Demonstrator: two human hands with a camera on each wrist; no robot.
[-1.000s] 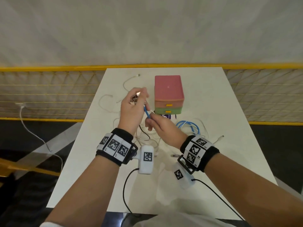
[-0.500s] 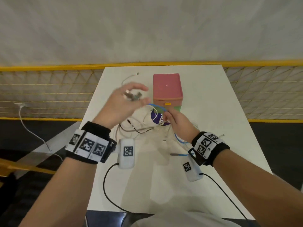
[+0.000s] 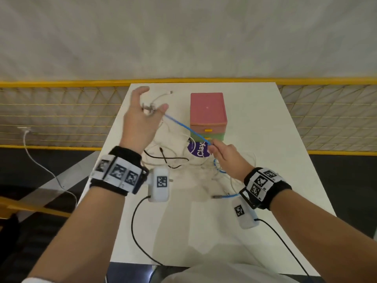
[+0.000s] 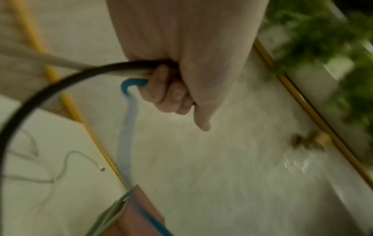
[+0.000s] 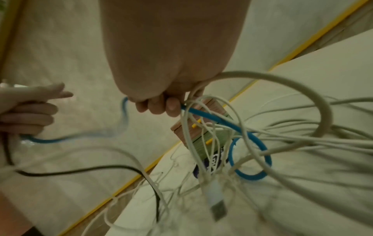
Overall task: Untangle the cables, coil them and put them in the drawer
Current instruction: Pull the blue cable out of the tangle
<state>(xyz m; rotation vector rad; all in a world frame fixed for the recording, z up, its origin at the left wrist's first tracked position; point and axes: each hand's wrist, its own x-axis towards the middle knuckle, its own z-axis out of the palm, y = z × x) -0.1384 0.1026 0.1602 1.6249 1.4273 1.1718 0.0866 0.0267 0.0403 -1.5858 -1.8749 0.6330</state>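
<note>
Nearest, the right hand [image 3: 225, 158] pinches the blue cable [image 3: 187, 127] just before the drawer unit [image 3: 208, 117]; left of that unit the left hand [image 3: 140, 121], now swung up and away, grips cable ends, so the blue cable runs taut, pulling free of the white tangle [image 3: 204, 166].

A purple round label [image 3: 199, 149] lying just in front of the drawer box [image 3: 208, 115] reads "Clay", the rest cut off by a hand; smaller print above it is illegible.
</note>
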